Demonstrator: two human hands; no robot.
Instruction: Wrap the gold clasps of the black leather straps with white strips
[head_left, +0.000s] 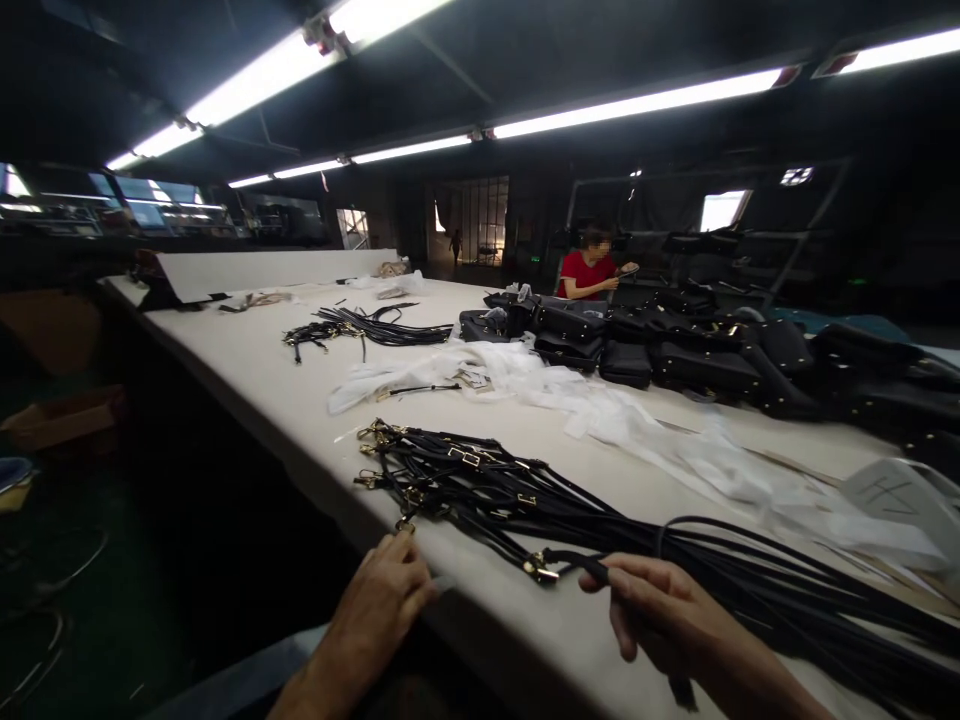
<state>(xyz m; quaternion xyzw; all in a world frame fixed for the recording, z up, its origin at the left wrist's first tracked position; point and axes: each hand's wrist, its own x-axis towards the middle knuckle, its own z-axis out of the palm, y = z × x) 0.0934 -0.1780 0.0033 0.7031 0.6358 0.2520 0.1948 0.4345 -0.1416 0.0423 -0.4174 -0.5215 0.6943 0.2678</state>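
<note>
A bundle of black bag straps with gold-coloured clasps and buckles lies along the near side of the table. My left hand is at the table's edge, its fingers bent and pressed together. One gold clasp shows right at its knuckles; whether the fingers grip anything is hidden. Between the thumb and fingers of my right hand is a black strap. That strap runs left towards a gold clasp on the tabletop, and a dark end hangs below the hand.
Several black bags are piled along the far right side. White wrapping sheets spread across the middle, with a second strap bundle beyond. A person in a red top is behind the bags. A cardboard box is at lower left.
</note>
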